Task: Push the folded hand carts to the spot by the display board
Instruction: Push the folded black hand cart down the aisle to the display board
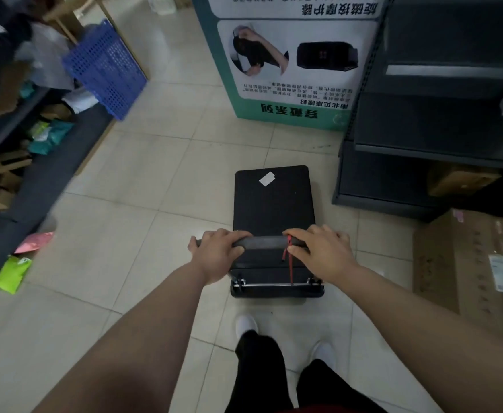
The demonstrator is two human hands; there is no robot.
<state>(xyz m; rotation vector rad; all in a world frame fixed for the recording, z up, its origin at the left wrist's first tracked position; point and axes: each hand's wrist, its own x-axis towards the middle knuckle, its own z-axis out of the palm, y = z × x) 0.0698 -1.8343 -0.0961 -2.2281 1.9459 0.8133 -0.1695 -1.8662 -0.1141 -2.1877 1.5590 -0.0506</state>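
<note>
A black hand cart [274, 204] stands on the tiled floor in front of me, with a white sticker near its far edge. Its padded handle bar [266, 242] runs across at my hands, and a red cord hangs from it on the right. My left hand [219, 253] grips the bar's left end. My right hand [318, 251] grips its right end over the cord. The green and white display board [292, 70] with printed pictures and text stands on the floor beyond the cart.
Dark shelving [423, 129] rises on the right, close to the cart. A large cardboard box [476, 272] lies on the floor at the right. On the left are shelves with packets, a blue plastic crate [105, 68] and green and pink packets [12, 274] on the floor.
</note>
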